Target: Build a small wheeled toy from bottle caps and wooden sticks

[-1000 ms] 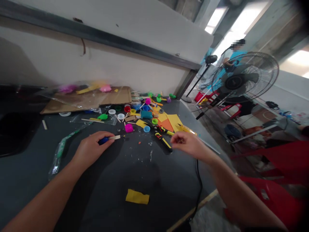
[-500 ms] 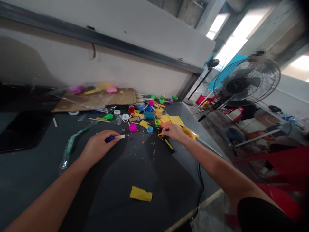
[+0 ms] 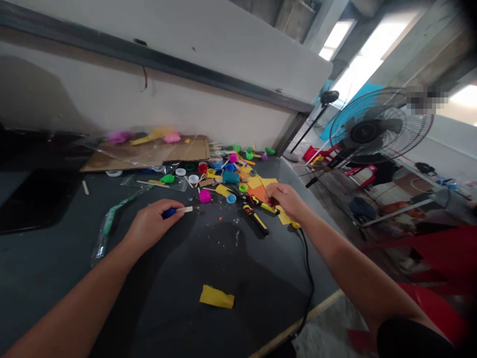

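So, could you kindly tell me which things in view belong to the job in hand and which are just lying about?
Seemingly in use:
blue piece and pale stick, in the left hand
pliers, near the right hand

Seemingly just lying about:
cardboard at the back
loose stick at far left
standing fan

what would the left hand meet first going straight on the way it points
Probably the bright pink, rounded, plastic-looking piece, just past the pale flat wooden stick in the left hand; depth is unclear, so the hand might pass over it.
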`<state>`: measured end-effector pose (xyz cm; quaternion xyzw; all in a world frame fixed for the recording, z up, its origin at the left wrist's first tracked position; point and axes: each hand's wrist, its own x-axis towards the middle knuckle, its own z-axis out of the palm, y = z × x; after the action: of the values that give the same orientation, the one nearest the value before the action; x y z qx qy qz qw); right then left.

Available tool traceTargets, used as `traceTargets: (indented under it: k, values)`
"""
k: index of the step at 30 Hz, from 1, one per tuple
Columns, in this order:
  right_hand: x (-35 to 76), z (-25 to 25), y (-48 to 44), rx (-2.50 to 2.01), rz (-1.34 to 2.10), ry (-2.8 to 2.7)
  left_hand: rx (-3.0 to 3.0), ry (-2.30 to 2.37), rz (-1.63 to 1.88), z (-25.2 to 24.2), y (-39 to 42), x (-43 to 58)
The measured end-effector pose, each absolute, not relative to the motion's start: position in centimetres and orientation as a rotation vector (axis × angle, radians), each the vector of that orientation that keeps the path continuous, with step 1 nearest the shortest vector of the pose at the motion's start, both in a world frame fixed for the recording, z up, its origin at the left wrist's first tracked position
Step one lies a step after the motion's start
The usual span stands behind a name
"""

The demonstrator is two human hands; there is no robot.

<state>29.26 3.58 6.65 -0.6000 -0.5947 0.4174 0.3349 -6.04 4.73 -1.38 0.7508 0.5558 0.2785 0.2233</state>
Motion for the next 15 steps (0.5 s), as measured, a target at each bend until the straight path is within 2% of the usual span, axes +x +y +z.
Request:
traceTargets:
  k: [4, 11, 13, 15]
  values:
    - [30.1, 4.1, 3.4, -1.949, 0.913, -1.839, 2.074, 1.531, 0.768, -1.4, 4.7, -6.0]
    - [29.7, 0.0, 3.9, -1.946, 0.54, -2.039, 2.081, 1.532, 0.772, -1.6, 4.8, -6.1]
    - [29.4, 0.2, 4.0, -1.923, 0.574, -1.941, 2.083, 1.529, 0.772, -1.6, 4.8, -6.1]
    - [29.2, 1.1, 4.0, -1.842, 0.769, -1.712, 2.087, 1.529, 0.76, -1.5, 4.8, -6.1]
